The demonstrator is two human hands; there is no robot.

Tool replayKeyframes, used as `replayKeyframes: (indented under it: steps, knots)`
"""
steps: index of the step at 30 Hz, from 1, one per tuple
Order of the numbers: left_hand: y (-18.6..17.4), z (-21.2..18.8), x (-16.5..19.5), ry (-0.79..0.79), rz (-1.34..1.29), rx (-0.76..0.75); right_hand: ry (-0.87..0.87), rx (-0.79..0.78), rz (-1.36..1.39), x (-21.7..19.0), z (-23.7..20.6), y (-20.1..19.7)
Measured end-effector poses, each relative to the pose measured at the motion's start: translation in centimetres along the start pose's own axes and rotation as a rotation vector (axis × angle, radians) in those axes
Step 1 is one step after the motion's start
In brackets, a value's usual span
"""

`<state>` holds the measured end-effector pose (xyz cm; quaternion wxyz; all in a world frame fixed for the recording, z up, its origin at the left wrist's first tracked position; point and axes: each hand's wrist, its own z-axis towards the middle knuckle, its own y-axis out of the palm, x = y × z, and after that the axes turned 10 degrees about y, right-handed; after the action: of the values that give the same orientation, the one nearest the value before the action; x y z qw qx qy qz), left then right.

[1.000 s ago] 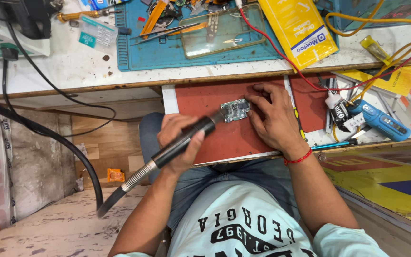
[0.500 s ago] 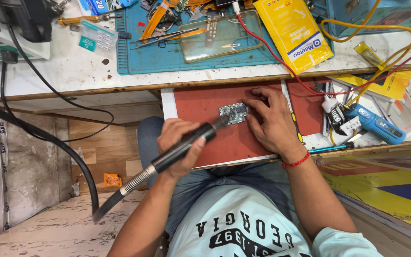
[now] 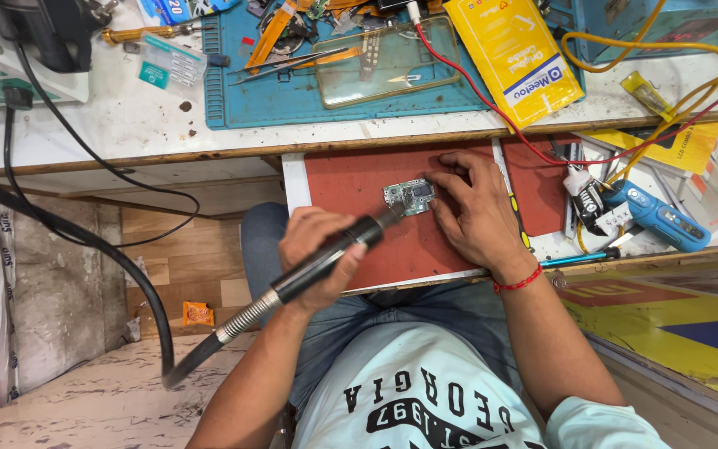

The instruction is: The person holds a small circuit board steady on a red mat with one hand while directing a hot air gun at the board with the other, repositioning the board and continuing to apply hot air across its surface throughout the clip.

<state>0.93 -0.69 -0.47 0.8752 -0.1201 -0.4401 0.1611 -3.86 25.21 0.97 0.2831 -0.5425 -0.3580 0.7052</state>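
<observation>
Grip, left hand (image 3: 319, 254): fingers wrapped fully around the black hot-air handpiece (image 3: 326, 259), held like a thick pen; no slack visible.
Grip, right hand (image 3: 474, 208): not closed on anything; fingertips pressed flat at the right edge of the small circuit board (image 3: 408, 196), pinning it down.
Board position: lies flat on the red mat (image 3: 351, 179) on the pull-out shelf, just near of the table (image 3: 126, 125) edge, centre of view.
Nozzle: metal tip angled up and right, touching or just short of the board's near-left corner; cannot tell which.
Step in hand: judged to be working the board with the tip while it is held steady.
Next move calls for: a steady tip over one spot and firm pressure from the right fingertips.
Left arm pose: forearm rises from near-left, wrist cocked; hose (image 3: 201, 353) trails down-left.
Right arm pose: forearm comes from near-right, wrist with red thread band (image 3: 518, 283), palm down.
Far side: blue work mat (image 3: 234, 91) with tweezers and a glass panel.
</observation>
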Motion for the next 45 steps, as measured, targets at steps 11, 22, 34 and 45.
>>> replayKeyframes:
  steps: [11,22,34,45]
  knots:
    - [-0.48,-0.09,0.2,-0.016,0.051,0.062,-0.03,0.008,-0.009,-0.16,0.14,0.5]
    - [-0.18,-0.02,0.15,0.033,-0.05,-0.009,-0.012,0.004,0.002,-0.03,-0.02,0.16]
    - [-0.22,-0.16,0.13,-0.029,0.03,0.062,-0.017,0.002,0.0,-0.05,0.0,0.27]
    - [-0.04,-0.5,-0.09,0.057,0.023,0.014,-0.005,-0.01,-0.011,0.03,-0.01,0.09]
